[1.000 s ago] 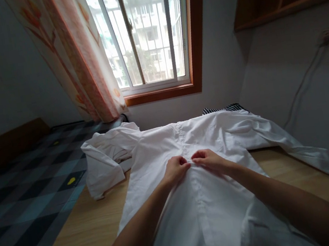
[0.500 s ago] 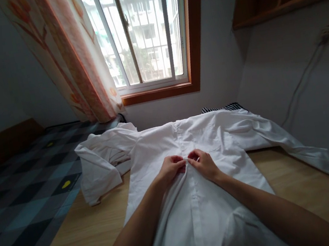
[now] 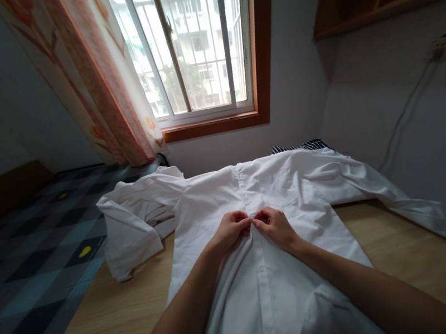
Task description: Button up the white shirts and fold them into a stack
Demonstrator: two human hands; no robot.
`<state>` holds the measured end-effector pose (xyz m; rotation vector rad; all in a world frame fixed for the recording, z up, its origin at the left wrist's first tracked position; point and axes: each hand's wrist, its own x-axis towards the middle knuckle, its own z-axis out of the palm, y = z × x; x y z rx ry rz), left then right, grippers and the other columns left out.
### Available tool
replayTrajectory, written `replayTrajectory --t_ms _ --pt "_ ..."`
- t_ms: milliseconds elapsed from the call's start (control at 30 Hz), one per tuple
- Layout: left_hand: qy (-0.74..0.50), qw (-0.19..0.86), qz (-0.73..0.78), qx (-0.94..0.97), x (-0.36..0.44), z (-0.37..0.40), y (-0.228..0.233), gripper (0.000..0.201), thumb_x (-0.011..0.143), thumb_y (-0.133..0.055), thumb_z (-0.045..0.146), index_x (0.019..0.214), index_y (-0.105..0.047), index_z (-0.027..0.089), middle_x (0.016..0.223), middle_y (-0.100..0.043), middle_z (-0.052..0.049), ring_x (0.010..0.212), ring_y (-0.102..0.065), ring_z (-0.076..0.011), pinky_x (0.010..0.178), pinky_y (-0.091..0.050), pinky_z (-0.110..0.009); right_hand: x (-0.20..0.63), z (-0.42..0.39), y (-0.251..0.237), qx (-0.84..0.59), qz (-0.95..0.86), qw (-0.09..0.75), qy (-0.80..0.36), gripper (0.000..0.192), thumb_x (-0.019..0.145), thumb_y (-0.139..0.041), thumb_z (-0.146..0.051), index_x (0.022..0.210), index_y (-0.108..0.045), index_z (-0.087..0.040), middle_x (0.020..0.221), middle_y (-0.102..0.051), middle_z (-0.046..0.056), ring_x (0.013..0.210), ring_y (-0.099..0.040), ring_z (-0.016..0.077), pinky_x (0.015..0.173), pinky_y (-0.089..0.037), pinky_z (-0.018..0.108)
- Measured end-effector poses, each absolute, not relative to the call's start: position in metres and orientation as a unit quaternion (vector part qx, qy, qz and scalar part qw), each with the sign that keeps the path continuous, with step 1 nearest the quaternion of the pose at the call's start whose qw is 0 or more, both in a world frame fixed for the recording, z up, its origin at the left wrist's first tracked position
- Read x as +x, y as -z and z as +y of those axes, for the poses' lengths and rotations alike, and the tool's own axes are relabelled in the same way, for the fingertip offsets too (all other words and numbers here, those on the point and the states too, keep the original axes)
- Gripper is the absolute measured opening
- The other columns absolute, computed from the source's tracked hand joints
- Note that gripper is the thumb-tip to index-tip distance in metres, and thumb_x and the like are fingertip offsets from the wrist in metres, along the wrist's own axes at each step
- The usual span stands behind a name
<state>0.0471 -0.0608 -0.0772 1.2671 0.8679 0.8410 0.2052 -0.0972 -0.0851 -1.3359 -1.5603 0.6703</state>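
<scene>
A white long-sleeved shirt [image 3: 206, 198] lies spread over a wooden table, its front placket [image 3: 263, 290] running down the middle toward me. Halfway along the placket, my left hand [image 3: 235, 228] pinches the fabric between thumb and fingers. Close against it, fingertips almost touching, my right hand [image 3: 272, 226] pinches the same strip from the other side. Any button between them is too small or hidden to make out. The left sleeve is folded in a heap; the right one stretches out beyond the table's right side. Nearest me, the hem is loosely rumpled.
The wooden table [image 3: 90, 318] carries the shirt. To the left lies a dark checked bed cover [image 3: 33, 281]. A striped cloth [image 3: 302, 146] shows behind the shirt. Beyond are a window [image 3: 196, 52], a flowered curtain [image 3: 96, 91], a wall shelf [image 3: 392, 7] and a hanging cable [image 3: 404, 107].
My right hand's fingers have drawn slightly closer to the left's and curled a little more. The shirt stays in place; the view has shifted slightly.
</scene>
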Motion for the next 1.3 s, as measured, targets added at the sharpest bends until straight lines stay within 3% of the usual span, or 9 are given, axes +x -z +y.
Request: replayTrajectory --t_ms 233,467,867,967,1167,1300 --pt "-0.365 0.56 0.408 0.622 0.052 -0.066 0.073 0.031 0.067 -0.07 0.04 0.066 -0.052 0.016 0.049 -0.047 0.006 0.045 -0.039 -0.0077 0.046 -0.028 -0.021 0.206 -0.096 0.085 -0.565 -0.624 0.467 -0.27 0.015 0.077 -0.062 -0.031 0.074 -0.066 -0.017 0.072 -0.067 0.004 0.067 -0.059 0.0172 0.064 -0.043 0.028" --pt "-0.362 0.307 0.481 0.737 0.058 -0.073 0.063 0.012 0.075 -0.058 0.019 0.064 -0.057 0.015 0.062 -0.056 0.002 0.062 -0.048 -0.0122 0.061 -0.035 -0.024 0.204 -0.096 0.088 -0.586 -0.631 0.448 -0.24 0.013 0.08 -0.058 -0.028 0.075 -0.063 -0.018 0.072 -0.066 0.003 0.066 -0.056 0.0164 0.064 -0.04 0.027" --pt "-0.228 0.047 0.561 0.795 0.079 -0.103 0.057 0.019 0.083 -0.046 0.005 0.083 -0.063 0.014 0.084 -0.065 -0.009 0.078 -0.059 -0.0194 0.07 -0.039 -0.028 0.196 -0.102 0.09 -0.635 -0.612 0.42 -0.216 0.013 0.083 -0.053 -0.025 0.076 -0.063 -0.021 0.077 -0.068 0.003 0.069 -0.058 0.0175 0.067 -0.039 0.028" --pt "-0.252 0.074 0.573 0.777 0.082 -0.104 0.057 0.019 0.083 -0.047 0.006 0.082 -0.064 0.015 0.082 -0.066 -0.008 0.079 -0.06 -0.0194 0.072 -0.04 -0.029 0.196 -0.104 0.09 -0.643 -0.608 0.416 -0.208 0.014 0.084 -0.052 -0.026 0.076 -0.063 -0.021 0.077 -0.068 0.002 0.07 -0.059 0.0179 0.069 -0.039 0.029" --pt "-0.371 0.341 0.54 0.674 0.068 -0.081 0.068 0.015 0.077 -0.06 0.025 0.071 -0.069 0.014 0.069 -0.068 -0.004 0.067 -0.059 -0.0162 0.064 -0.042 -0.025 0.197 -0.1 0.088 -0.644 -0.593 0.426 -0.229 0.012 0.082 -0.054 -0.027 0.077 -0.064 -0.021 0.075 -0.068 0.002 0.07 -0.06 0.0182 0.069 -0.041 0.028" --pt "-0.394 0.384 0.479 0.684 0.059 -0.072 0.075 0.018 0.073 -0.057 0.025 0.073 -0.071 0.014 0.072 -0.069 -0.005 0.069 -0.06 -0.0161 0.065 -0.043 -0.025 0.201 -0.094 0.091 -0.621 -0.607 0.428 -0.25 0.015 0.081 -0.054 -0.028 0.079 -0.066 -0.021 0.078 -0.07 0.001 0.074 -0.062 0.018 0.072 -0.044 0.028"
